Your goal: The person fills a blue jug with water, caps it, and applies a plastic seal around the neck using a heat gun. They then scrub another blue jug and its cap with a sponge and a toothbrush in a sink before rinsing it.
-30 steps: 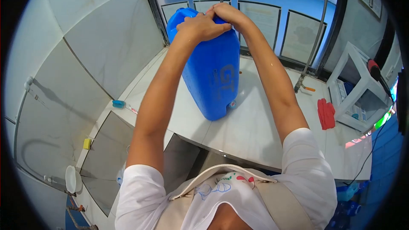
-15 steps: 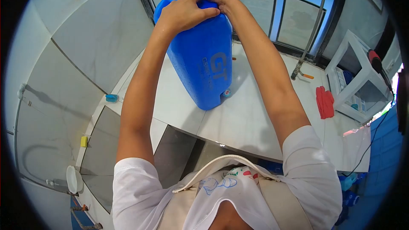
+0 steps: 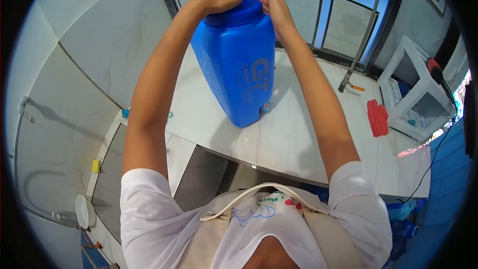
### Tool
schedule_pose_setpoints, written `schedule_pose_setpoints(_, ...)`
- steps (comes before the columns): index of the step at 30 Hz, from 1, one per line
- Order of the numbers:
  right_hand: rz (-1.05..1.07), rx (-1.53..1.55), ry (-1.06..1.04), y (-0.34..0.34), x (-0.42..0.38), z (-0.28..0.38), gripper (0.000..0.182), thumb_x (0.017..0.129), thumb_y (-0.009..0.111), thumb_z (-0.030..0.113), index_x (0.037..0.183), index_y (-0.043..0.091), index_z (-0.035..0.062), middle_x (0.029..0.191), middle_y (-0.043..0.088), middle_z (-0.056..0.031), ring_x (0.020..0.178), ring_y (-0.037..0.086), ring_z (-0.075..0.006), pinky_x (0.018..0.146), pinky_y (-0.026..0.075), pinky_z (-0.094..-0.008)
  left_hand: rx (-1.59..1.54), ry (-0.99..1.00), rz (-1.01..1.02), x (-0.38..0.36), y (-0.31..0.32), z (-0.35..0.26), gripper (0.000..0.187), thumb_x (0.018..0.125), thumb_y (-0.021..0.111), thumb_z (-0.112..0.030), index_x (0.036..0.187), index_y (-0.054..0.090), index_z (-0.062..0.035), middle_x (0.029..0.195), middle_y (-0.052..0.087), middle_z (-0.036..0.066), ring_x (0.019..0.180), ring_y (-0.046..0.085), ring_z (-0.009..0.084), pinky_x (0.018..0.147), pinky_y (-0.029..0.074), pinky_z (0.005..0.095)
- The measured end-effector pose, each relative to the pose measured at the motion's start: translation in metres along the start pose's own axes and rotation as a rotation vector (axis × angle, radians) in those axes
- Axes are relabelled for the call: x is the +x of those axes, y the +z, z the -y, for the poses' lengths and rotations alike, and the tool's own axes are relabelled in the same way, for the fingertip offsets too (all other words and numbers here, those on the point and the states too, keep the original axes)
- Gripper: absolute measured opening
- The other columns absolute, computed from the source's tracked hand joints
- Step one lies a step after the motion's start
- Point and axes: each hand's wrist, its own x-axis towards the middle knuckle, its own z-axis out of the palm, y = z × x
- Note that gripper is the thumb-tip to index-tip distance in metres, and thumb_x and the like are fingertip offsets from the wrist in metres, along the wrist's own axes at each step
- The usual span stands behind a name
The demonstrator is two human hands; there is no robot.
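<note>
A large blue jug [image 3: 236, 65] with grey "GT" lettering stands upright on the white tiled counter, a small spigot [image 3: 266, 106] low on its right side. Its wide blue screw cap [image 3: 234, 17] sits on top. My left hand [image 3: 226, 1] is closed over the cap's far left part, fingers reaching across its top. Beside the cap's far right edge is my right hand [image 3: 278, 12], its fingers bent inward and slightly blurred, partly hidden. Whether they grip the rim cannot be made out.
To the right are a pipe faucet with an orange handle [image 3: 357, 88], a red cloth [image 3: 377, 118] and a white open-sided box [image 3: 411, 89]. A dark sink-like recess [image 3: 201, 174] lies nearer me. A yellow sponge [image 3: 96, 165] and white bowl [image 3: 85, 211] are at left.
My hands have shifted around the cap: the left now lies along its far side, the right has moved to the right and lower. More of the cap shows. The jug appears turned slightly and more upright.
</note>
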Motion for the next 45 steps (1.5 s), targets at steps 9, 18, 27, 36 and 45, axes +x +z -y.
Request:
schedule_pose_setpoints(9, -0.312, 0.211, 0.966, -0.051, -0.211, -0.115, 0.059, 0.092, 0.031, 0.05, 0.128, 0.039, 0.0045, 0.126, 0.047, -0.011, 0.11, 0.05, -0.0225, 0.094, 0.038, -0.0358, -0.412, 0.095, -0.646, 0.147, -0.01, 0.226, 0.052, 0.092, 0.038, -0.047, 0.115, 0.052, -0.0026, 0.115, 0.053, 0.014, 0.105, 0.051, 0.0214, 0.092, 0.039, 0.033)
schedule_pose_setpoints(18, -0.425, 0.476, 0.829, -0.025, -0.21, -0.086, 0.061, 0.09, 0.032, 0.053, 0.125, 0.042, 0.0045, 0.124, 0.051, -0.0107, 0.112, 0.049, -0.0211, 0.098, 0.035, -0.0369, -1.525, 0.104, -0.509, 0.105, 0.126, 0.282, 0.048, 0.092, 0.039, -0.039, 0.114, 0.05, 0.0019, 0.104, 0.06, 0.015, 0.087, 0.062, 0.0257, 0.077, 0.051, 0.0369)
schedule_pose_setpoints(27, -0.341, 0.556, 0.998, -0.072, -0.227, -0.043, 0.068, 0.086, 0.035, 0.056, 0.123, 0.043, 0.0008, 0.122, 0.051, -0.0115, 0.111, 0.049, -0.0222, 0.096, 0.037, -0.0374, -1.197, -0.109, -0.894, 0.022, 0.162, 0.227, 0.043, 0.093, 0.039, -0.035, 0.113, 0.051, 0.0017, 0.101, 0.06, 0.014, 0.084, 0.062, 0.0244, 0.072, 0.052, 0.0364)
schedule_pose_setpoints(36, -0.383, 0.406, 0.926, -0.149, -0.281, 0.036, 0.066, 0.086, 0.036, 0.054, 0.129, 0.04, 0.0047, 0.126, 0.048, -0.011, 0.112, 0.046, -0.0215, 0.099, 0.032, -0.0354, -1.394, -0.193, -1.094, -0.102, 0.222, 0.07, 0.038, 0.091, 0.032, -0.026, 0.098, 0.053, 0.0049, 0.092, 0.059, 0.019, 0.078, 0.062, 0.0276, 0.063, 0.054, 0.0361)
schedule_pose_setpoints(45, -0.519, 0.227, 0.767, -0.231, -0.369, 0.115, 0.064, 0.091, 0.031, 0.055, 0.134, 0.034, 0.0066, 0.132, 0.043, -0.0112, 0.119, 0.042, -0.0222, 0.101, 0.031, -0.0367, -1.44, -0.035, -0.912, -0.097, 0.284, -0.022, 0.036, 0.093, 0.037, -0.026, 0.106, 0.051, 0.0044, 0.092, 0.059, 0.016, 0.076, 0.062, 0.0264, 0.062, 0.054, 0.0333)
